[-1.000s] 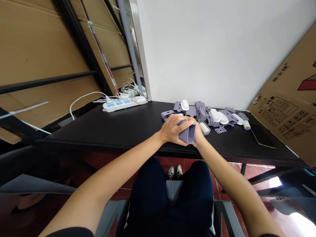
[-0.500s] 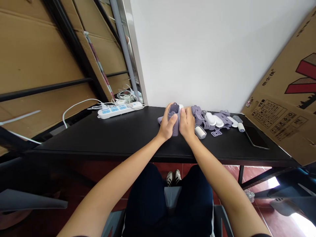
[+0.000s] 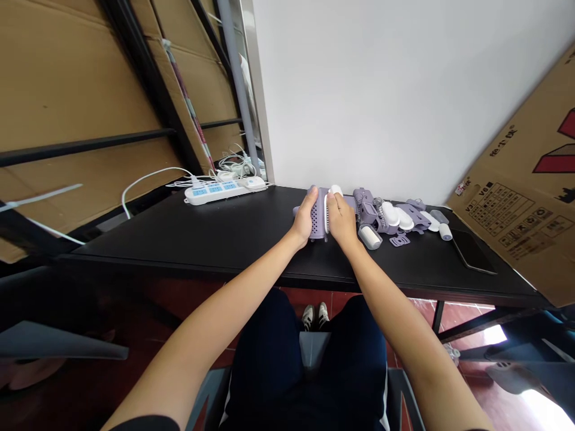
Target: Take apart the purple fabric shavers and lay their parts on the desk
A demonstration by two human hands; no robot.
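Note:
Over the black table, my left hand (image 3: 304, 219) is closed around a purple perforated part (image 3: 318, 216), gripping its left side. My right hand (image 3: 340, 218) is closed on a white bristled piece (image 3: 327, 214) pressed against the right side of the purple part. A white rounded end (image 3: 336, 190) shows above my right fingers. Just right of my right hand lies a clear case with a white roll (image 3: 370, 236). Beyond it are purple plastic parts (image 3: 368, 206) and white oval pieces (image 3: 390, 214). My palms hide part of what I hold.
A white power strip (image 3: 224, 190) with cables lies at the table's back left. A dark phone (image 3: 474, 251) rests at the right, by a leaning cardboard box (image 3: 516, 221). Small purple flat pieces (image 3: 399, 240) lie near the clear case. A white wall stands behind.
The purple part has turned, so its perforated face now shows instead of its hollow inside. The white bristled piece has come into view against it. The head view has shifted slightly.

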